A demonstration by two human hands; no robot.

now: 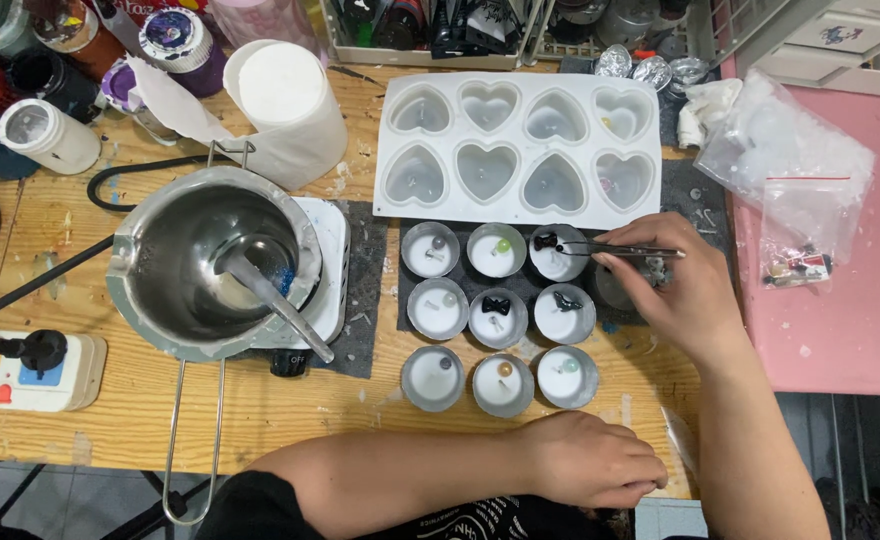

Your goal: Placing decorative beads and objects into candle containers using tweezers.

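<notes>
My right hand (672, 285) pinches metal tweezers (620, 250) whose tips hold a small black bow charm (547, 241) over the top-right cup (558, 252) of a three-by-three group of small round foil cups filled with white wax. Other cups carry beads or black bows, such as the middle cup (498, 317). My left hand (590, 460) rests in a loose fist on the wooden table's front edge, below the bottom row of cups, holding nothing visible.
A white heart-cavity silicone mould (516, 146) lies behind the cups. At left a steel melting pot (205, 260) with a spoon sits on a white hotplate. A paper roll (290, 105), jars, a power strip (30, 372) and plastic bags (790, 180) on a pink surface surround the area.
</notes>
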